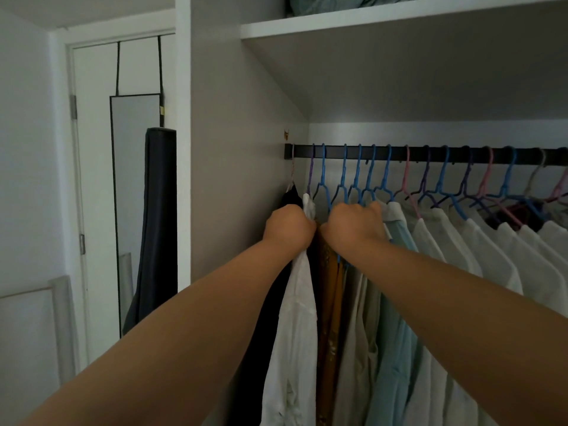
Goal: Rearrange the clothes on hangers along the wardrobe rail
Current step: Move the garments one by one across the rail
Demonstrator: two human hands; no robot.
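Observation:
A black rail [399, 155] runs across the wardrobe with several blue, pink and purple plastic hangers on it. At its left end hang a black garment [292, 195], a white shirt [299, 318], a mustard patterned garment [330, 287] and a pale blue shirt [396, 318]. My left hand [289, 227] is closed on the shoulder of the white shirt. Just to its right, my right hand [356, 224] grips a bunch of blue hangers [353, 192] at their shoulders. A narrow gap between my hands shows the mustard garment. More white shirts [491, 247] hang along the right.
The wardrobe's grey side wall [239, 149] stands just left of the rail. A white shelf [368, 23] with folded grey-green fabric sits above. Further left, a mirror [129, 186] hangs on a white door, with a dark rolled mat [159, 210] leaning beside it.

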